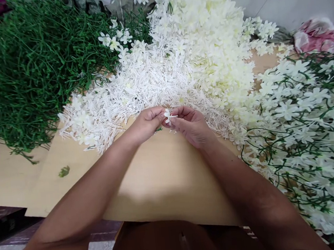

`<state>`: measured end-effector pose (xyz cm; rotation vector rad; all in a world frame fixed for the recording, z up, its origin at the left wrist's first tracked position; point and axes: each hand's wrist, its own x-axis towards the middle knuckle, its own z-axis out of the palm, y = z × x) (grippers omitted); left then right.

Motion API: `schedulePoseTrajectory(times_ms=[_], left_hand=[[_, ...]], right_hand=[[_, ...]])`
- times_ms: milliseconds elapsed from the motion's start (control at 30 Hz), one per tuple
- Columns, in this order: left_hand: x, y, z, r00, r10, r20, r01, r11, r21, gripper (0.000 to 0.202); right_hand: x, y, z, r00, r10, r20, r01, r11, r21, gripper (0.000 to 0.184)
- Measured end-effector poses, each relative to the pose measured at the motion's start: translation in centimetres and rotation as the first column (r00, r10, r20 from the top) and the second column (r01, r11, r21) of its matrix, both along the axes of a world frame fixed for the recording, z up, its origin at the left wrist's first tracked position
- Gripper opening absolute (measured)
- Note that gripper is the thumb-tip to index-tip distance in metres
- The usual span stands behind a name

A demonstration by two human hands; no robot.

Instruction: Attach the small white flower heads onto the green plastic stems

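Note:
My left hand (150, 122) and my right hand (192, 125) meet over the near edge of the white pile, fingertips pinched together. Between them is a small white artificial flower (168, 116), with a thin white piece sticking out toward my right fingers. A bit of green (158, 129) shows just below my left hand; its other end is hidden. Right behind my hands lies a heap of thin white stamen pieces (151, 87). Loose white and pale yellow petal blossoms (218, 44) are piled farther back to the right.
A big heap of green plastic stems (38, 63) fills the back left. Flowers on green stems (310, 126) are piled along the right. Brown cardboard (167, 180) covers the work surface, with a small greenish scrap (64, 171) on it. A pink-and-white bag (318, 35) sits at back right.

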<state>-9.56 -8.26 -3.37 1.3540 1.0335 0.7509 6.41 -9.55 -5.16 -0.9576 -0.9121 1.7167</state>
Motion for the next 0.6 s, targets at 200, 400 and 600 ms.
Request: schedulePoseTrajectory(times_ms=[200,400,600], left_hand=[[0.0,-0.1,0.1,1.0,-0.002,-0.02,0.003,0.999,0.036,0.047],[-0.1,-0.2,0.2,0.999,-0.032,-0.023,0.034,0.996,0.078,0.05],[-0.1,-0.1,-0.3,0.996,-0.084,0.02,0.08,0.986,0.146,0.051]], right_hand=[[-0.1,0.0,-0.1,1.0,0.0,0.004,0.0,1.0,0.029,0.038],[0.4,0.2,0.0,0.996,0.069,-0.048,-0.07,0.998,-0.005,0.032],[0.8,0.2,1.0,0.996,0.084,-0.017,-0.085,0.993,-0.077,0.034]])
